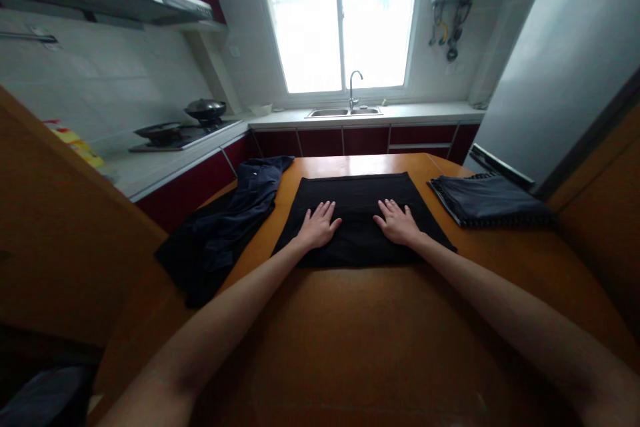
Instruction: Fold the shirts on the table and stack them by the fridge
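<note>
A black piece of cloth [357,190], perhaps a garment, lies spread flat on the wooden table [350,333] in front of me. My left hand [319,225] rests palm down on its left half, fingers stretched out and apart. On the right half, my right hand [397,221] also lies flat with the fingers spread. Neither hand grips anything. What kind of garment the cloth is, I cannot tell.
Dark crumpled clothes [235,213] lie at the table's left side. A folded dark grey cloth stack [493,200] with a fringed-looking edge sits at the right. Beyond stand a counter with a sink [327,112], a stove with pans [205,109], and a fridge [560,67].
</note>
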`<state>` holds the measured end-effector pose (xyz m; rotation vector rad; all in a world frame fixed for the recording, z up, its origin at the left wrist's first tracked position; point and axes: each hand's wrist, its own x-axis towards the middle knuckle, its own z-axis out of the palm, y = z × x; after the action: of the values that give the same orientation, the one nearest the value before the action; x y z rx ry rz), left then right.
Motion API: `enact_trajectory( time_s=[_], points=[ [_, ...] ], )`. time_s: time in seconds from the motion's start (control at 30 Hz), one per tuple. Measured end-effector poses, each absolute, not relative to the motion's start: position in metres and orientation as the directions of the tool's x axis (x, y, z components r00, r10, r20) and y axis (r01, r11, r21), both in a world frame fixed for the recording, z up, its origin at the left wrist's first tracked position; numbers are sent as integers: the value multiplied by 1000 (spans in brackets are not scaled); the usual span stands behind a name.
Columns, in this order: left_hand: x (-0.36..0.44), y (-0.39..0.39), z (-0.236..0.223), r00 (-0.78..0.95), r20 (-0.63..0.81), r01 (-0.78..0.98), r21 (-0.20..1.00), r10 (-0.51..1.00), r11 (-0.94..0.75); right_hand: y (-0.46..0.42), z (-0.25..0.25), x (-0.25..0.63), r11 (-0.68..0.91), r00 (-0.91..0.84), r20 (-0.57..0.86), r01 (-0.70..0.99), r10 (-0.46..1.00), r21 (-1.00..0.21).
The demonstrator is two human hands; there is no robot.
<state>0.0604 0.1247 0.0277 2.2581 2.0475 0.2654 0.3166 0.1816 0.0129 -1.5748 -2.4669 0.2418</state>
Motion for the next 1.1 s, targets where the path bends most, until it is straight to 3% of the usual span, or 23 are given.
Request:
enact_trajectory(
  time_s=[0.17,0.27,0.4,0.63,0.87,1.1],
  points=[
    [44,121,40,61,101,981,175,993,-78,178,21,329,392,-369,144,900,918,-189],
    [46,90,50,308,171,931,146,936,-334,153,30,342,535,-481,299,834,824,-135],
    [25,30,54,555,69,815,157,829,-558,110,32,388,797,-738,334,599,586,-75],
    [-34,-12,40,506,235,838,94,830,-538,98,9,459,827,-769,360,562,528,-10],
    [-28,-42,47,525,309,838,-25,793,-545,77,14,464,831,-781,411,548,470,91],
    [-11,-168,53,614,297,767,-6,731,-642,-37,9,503,862,-802,385,506,457,33]
  ],
)
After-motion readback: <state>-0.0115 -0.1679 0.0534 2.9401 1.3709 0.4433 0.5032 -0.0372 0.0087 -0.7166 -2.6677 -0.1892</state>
